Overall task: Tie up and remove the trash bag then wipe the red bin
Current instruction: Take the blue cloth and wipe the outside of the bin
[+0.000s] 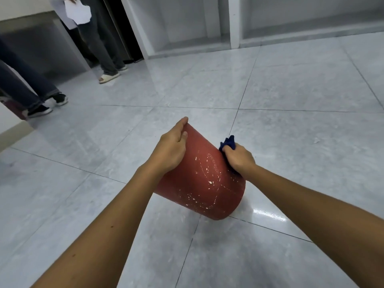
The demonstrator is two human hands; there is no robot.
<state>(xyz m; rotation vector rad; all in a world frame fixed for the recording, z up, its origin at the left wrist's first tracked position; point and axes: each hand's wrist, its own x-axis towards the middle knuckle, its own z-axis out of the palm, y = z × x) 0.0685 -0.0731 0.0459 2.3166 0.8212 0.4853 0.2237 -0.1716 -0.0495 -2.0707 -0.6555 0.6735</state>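
The red bin (203, 179) leans tilted on the tiled floor (291, 142), resting on one lower edge. The left hand (172, 146) grips its upper end, fingers curled over the edge. The right hand (239, 157) clenches a blue cloth (228, 142) against the bin's right side. The bin looks light, stiff and smooth, likely to skid on glossy tile, so the edge grip suits. Its inside is hidden; no bag shows.

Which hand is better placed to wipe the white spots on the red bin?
The right hand. It grips the blue cloth against the side of the red bin; the left hand holds the bin's upper end to steady it.
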